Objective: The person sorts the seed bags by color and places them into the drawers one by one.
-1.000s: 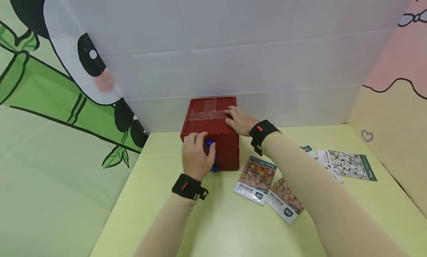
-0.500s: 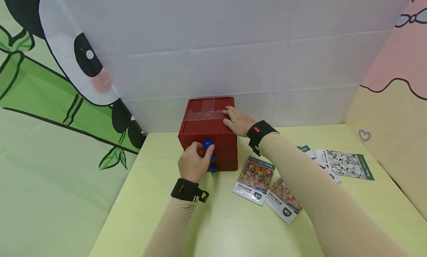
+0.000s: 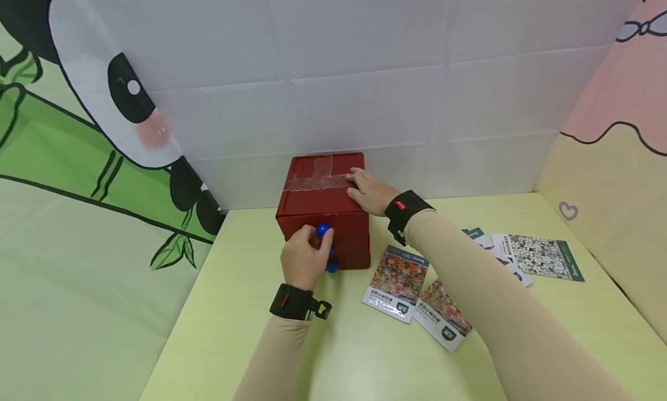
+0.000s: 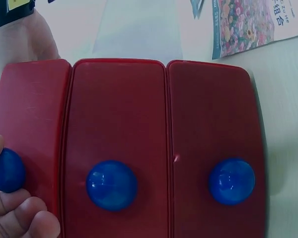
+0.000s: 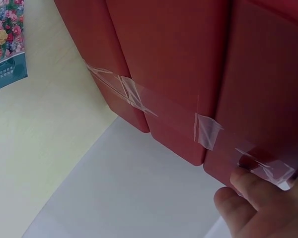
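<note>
A red drawer box (image 3: 348, 236) with clear tape on its top stands on the table. Its front has three drawers, each with a round blue knob, all seen in the left wrist view. My left hand (image 3: 304, 259) pinches the top drawer's knob (image 4: 7, 170) between thumb and fingers. The middle knob (image 4: 111, 185) and bottom knob (image 4: 232, 181) are untouched. My right hand (image 3: 373, 192) rests on the box's top right edge with its fingers extended. In the right wrist view its fingers (image 5: 253, 188) touch the taped side of the box.
Flower-picture packets lie to the right of the box: one near it (image 3: 398, 282), one partly under the right forearm (image 3: 444, 314), and a white-flower packet (image 3: 539, 256) farther right overlapping others. A white wall sheet (image 3: 406, 123) hangs close behind the box.
My left hand has slid down from the box's top front edge, and its fingers have curled in to pinch the top knob. The right hand keeps its place on the box.
</note>
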A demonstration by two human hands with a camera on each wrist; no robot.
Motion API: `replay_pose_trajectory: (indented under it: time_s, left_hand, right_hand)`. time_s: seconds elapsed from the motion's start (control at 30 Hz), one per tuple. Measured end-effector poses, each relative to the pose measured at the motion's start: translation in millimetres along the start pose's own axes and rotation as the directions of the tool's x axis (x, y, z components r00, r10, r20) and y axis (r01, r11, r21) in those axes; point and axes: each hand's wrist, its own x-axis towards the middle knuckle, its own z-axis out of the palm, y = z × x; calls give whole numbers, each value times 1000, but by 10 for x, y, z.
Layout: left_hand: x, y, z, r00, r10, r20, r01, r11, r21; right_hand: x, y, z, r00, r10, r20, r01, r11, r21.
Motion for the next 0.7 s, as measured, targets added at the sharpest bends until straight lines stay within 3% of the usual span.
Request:
replay_pose_trajectory:
  time_s: [0.27, 0.7]
  left_hand:
    - [-98, -18, -49, 1000, -28, -14, 28, 999, -22]
    - [-206, 51, -112, 1000, 0, -19, -2, 996, -85]
  right_hand:
    - [-13, -46, 18, 1000, -12, 16, 12, 1000, 7]
    - [-24, 22, 2, 1000, 2, 9, -2, 1000, -1]
